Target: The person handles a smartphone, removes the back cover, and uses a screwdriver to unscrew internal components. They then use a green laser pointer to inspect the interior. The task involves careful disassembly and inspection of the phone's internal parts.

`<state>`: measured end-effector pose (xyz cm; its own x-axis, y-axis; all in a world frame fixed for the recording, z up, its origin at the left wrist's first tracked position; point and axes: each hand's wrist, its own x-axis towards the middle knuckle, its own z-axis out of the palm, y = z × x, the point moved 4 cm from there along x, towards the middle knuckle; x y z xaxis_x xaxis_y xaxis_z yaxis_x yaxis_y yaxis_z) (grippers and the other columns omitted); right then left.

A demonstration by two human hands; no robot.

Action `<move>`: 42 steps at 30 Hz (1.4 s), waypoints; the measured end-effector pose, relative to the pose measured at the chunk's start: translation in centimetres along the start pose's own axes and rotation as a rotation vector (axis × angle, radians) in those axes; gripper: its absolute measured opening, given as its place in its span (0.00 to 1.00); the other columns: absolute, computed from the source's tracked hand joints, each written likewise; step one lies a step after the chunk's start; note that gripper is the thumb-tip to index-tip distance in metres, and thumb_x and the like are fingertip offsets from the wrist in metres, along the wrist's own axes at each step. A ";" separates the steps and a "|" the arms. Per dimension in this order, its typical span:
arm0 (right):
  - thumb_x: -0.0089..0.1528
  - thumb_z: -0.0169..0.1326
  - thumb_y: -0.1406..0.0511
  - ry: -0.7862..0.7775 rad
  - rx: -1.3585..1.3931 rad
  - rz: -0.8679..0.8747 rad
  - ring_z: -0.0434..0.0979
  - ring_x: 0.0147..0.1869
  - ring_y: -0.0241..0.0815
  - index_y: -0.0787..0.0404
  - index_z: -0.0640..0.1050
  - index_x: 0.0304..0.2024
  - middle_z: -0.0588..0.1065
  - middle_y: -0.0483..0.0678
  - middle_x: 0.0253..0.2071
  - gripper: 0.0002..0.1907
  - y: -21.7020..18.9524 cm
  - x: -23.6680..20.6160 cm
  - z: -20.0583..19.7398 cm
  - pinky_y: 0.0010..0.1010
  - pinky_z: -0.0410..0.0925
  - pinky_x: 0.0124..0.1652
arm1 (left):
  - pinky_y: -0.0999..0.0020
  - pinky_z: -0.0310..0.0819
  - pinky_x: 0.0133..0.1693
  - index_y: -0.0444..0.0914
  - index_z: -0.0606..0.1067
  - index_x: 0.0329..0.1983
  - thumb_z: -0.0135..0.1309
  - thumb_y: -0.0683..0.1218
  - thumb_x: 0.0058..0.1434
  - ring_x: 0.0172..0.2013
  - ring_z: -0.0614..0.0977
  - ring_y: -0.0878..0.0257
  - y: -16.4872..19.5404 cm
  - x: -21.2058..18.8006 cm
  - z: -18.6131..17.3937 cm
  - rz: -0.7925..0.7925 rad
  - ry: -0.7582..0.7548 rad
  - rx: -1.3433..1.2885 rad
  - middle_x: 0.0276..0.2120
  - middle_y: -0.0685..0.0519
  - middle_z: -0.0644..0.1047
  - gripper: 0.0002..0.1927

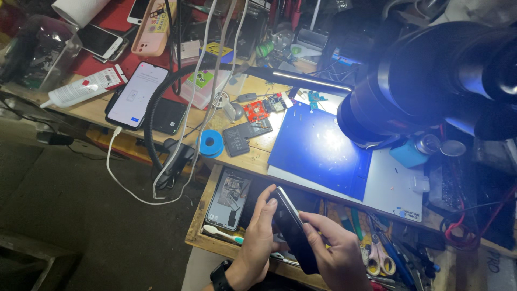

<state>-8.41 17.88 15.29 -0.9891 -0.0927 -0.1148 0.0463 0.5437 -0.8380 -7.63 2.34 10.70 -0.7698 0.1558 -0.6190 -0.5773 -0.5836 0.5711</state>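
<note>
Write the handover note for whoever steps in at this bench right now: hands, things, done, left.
Left hand: gripping the dark phone on its left side, black watch on the wrist.
Right hand: fingers on the phone's right edge and lower end.
The phone is held tilted over the open drawer, whole and closed as far as can be seen.
In the drawer: an opened phone, a toothbrush, scissors.
On the bench: lit blue mat under the microscope, a white-screened phone on a cable.
Done: nothing visible on the held phone.
Left: cannot tell.
</note>
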 end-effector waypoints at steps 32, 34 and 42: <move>0.58 0.58 0.74 -0.208 0.565 0.330 0.84 0.52 0.45 0.72 0.77 0.55 0.83 0.62 0.50 0.21 6.2 -0.4 0.6 0.34 0.76 0.52 | 0.74 0.80 0.44 0.35 0.76 0.53 0.59 0.45 0.63 0.43 0.84 0.66 2.1 0.0 -1.9 0.405 -0.017 0.440 0.45 0.47 0.83 0.17; 0.58 0.58 0.74 -0.218 0.564 0.341 0.85 0.52 0.46 0.72 0.77 0.55 0.84 0.62 0.50 0.22 6.9 -0.6 0.7 0.34 0.76 0.52 | 0.74 0.79 0.45 0.33 0.76 0.52 0.60 0.43 0.61 0.42 0.84 0.67 1.9 0.3 -2.2 0.342 -0.079 0.299 0.41 0.50 0.84 0.17; 0.57 0.58 0.76 -0.235 0.788 0.289 0.82 0.54 0.48 0.73 0.75 0.55 0.82 0.62 0.50 0.22 10.9 -0.5 0.6 0.40 0.74 0.55 | 0.74 0.80 0.42 0.29 0.80 0.49 0.63 0.39 0.58 0.36 0.84 0.67 1.4 -0.2 -1.2 0.230 -0.145 0.062 0.37 0.49 0.84 0.16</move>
<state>-7.32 23.37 5.95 -0.8729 -0.2575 -0.4144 0.4606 -0.1553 -0.8739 -7.92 0.52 10.94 -0.9107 0.1398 -0.3888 -0.3954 -0.5679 0.7219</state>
